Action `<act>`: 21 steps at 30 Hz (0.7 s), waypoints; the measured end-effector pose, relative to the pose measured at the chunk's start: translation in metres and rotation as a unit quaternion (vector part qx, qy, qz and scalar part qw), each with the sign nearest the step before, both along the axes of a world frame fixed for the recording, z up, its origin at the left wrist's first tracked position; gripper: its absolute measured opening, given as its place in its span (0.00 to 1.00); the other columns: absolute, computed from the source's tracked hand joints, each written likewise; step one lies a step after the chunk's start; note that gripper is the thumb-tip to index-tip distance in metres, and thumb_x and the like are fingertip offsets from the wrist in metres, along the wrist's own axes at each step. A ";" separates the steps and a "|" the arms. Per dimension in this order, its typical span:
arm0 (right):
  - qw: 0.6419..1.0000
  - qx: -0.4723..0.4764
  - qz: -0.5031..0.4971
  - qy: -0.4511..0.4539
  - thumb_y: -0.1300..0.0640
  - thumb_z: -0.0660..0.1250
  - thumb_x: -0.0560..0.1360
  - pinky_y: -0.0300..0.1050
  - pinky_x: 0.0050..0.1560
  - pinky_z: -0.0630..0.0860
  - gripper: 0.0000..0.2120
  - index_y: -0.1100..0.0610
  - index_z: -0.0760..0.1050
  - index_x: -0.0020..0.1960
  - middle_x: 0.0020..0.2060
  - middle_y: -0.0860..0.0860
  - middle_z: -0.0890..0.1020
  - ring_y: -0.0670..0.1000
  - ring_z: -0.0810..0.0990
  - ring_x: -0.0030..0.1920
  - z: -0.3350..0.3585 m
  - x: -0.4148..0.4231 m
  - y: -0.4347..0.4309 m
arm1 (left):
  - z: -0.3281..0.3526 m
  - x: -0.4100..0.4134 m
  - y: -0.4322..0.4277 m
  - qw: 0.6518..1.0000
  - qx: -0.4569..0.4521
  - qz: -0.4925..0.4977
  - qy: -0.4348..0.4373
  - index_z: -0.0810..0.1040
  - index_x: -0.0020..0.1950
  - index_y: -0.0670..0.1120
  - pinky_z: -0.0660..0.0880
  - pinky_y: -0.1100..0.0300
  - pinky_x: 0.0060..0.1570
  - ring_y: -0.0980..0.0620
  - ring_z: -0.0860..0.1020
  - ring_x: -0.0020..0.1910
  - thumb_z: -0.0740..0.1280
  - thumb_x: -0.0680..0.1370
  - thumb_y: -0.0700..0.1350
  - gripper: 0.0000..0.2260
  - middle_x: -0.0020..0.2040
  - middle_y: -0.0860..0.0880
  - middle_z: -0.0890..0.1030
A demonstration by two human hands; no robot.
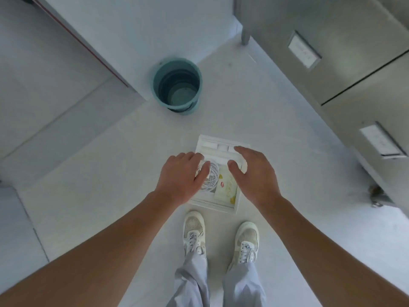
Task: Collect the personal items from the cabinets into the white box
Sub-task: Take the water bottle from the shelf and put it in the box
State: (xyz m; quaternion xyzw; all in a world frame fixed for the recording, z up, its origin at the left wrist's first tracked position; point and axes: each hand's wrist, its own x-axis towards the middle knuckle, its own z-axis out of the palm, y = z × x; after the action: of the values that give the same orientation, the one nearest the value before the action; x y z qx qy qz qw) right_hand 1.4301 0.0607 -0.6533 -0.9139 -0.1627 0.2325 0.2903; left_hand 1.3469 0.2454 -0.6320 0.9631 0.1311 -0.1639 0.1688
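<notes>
Fingers: those of the left hand (pixel 181 173) are curling loosely downward with nothing clamped between them, their tips seeming to brush a coiled white cable (pixel 213 176); actual contact cannot be confirmed from this height.
Right hand (pixel 252 173): it is spreading wide and slack, thumb pointing inward, gripping nothing as it hovers over the right half of the box.
White box (pixel 212 206): it is sitting on the pale floor (pixel 110 173) directly below and between both palms, just ahead of the person's white sneakers (pixel 193 231).
Long axis: the box is running away from the person, near rim by the toes and far rim toward the teal bucket (pixel 177 85), so one hand is lining up along each long side.
Contents: the cable is lying in the left half, with a pale yellow packet (pixel 226 188) beside it on the right; both are already inside.
Nearer hand: the two are looking about equally close, the left perhaps lower toward the cable.
Cabinets: grey metal doors (pixel 332 63) are standing along the right, apparently closed.
Likely step: both hands appear to be closing in on the box sides for a lift, or finishing a placement; which of the two cannot be told.
</notes>
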 end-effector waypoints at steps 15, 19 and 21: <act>0.979 0.072 0.037 -0.190 0.47 0.66 0.81 0.42 0.66 0.66 0.19 0.54 0.77 0.69 0.63 0.50 0.81 0.49 0.73 0.68 0.471 0.030 0.007 | 0.451 0.037 -0.009 0.971 0.114 -0.027 -0.206 0.79 0.54 0.48 0.68 0.52 0.49 0.47 0.78 0.46 0.49 0.81 0.59 0.22 0.47 0.52 0.82; 0.966 0.106 0.024 -0.233 0.46 0.65 0.81 0.44 0.69 0.68 0.20 0.52 0.76 0.70 0.66 0.47 0.80 0.48 0.72 0.70 0.566 0.015 0.005 | 0.548 0.007 -0.005 0.953 0.104 0.001 -0.283 0.79 0.54 0.47 0.72 0.49 0.48 0.46 0.79 0.46 0.52 0.81 0.58 0.21 0.49 0.51 0.83; 0.961 0.121 0.011 -0.250 0.44 0.64 0.80 0.39 0.66 0.65 0.21 0.51 0.75 0.71 0.66 0.46 0.79 0.47 0.71 0.70 0.599 0.009 0.004 | 0.587 -0.001 0.001 0.943 0.099 0.019 -0.318 0.79 0.57 0.46 0.72 0.49 0.51 0.46 0.80 0.49 0.52 0.81 0.58 0.22 0.53 0.50 0.83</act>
State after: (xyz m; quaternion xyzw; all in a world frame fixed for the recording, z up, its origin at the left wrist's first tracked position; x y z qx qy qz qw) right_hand 1.4395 0.0643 -0.0538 -0.8989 -0.2674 -0.0217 0.3464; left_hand 1.3456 0.2463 -0.0448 0.9741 0.1048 0.1679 0.1090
